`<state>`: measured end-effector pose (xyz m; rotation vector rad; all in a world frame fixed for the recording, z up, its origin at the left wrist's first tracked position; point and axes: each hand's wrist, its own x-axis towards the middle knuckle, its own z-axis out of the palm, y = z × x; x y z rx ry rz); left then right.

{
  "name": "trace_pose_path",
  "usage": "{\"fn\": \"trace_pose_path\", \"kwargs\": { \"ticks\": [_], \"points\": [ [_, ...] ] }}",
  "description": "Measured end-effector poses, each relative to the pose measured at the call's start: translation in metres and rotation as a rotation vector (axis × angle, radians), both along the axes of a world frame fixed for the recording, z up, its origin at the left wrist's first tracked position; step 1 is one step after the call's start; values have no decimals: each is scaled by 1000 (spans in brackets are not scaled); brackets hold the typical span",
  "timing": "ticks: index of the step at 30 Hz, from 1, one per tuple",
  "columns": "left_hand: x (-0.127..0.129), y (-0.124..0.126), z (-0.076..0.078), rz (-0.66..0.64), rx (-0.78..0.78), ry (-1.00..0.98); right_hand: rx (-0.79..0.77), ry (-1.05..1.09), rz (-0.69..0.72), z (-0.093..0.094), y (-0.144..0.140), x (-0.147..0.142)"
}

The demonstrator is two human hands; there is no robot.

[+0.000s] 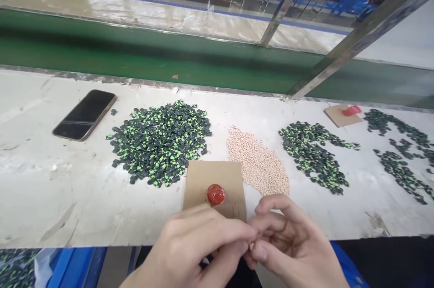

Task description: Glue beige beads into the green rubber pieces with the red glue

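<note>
Both hands pinching one tiny part together, just below the brown cardboard square (214, 188)

Left hand (196, 247) and right hand (291, 247) fingers pressed tip to tip on a small pale piece (251, 245), probably from the pinkish bead pile (258, 163) right of the card. Mid-assembly I reckon; next needs a green-black cap from the heap (159, 141) left of it.

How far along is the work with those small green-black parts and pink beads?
Done: cannot tell which pile, if any, is finished. In hand: left hand and right hand pinch something tiny together, hidden by fingertips, just below the cardboard with its red blob. Left: a large green-black pile and the pink beads remain.
</note>
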<state>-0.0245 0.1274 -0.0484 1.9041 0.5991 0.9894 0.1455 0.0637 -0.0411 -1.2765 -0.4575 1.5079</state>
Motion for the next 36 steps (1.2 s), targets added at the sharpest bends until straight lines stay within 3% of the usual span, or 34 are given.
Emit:
{"fn": "trace_pose_path", "kwargs": {
  "ticks": [5,9,12,15,17,20,24,31,36],
  "points": [
    [-1,7,6,-68,-26,62,44,-69,7,5,6,0],
    [2,2,-4,-60,-102,-5,29,-87,-14,-3,6,-4],
    [3,-6,-15,-44,-350,-16,91,-130,18,-16,4,-1],
    [3,-11,-18,-55,-716,-4,288,-292,127,-26,4,8],
    [2,-11,-14,-71,-901,-2,398,-417,188,-26,6,13],
    [0,-10,-8,-79,-1030,-1,486,-546,236,-18,10,15],
    [-4,-7,-8,-67,-1023,25,536,-658,269,-9,12,10],
    [-10,-3,-10,-111,-765,126,553,-665,284,-9,15,5],
    [-12,2,-4,-142,-755,221,602,-812,361,-8,16,5]
  ]
}}
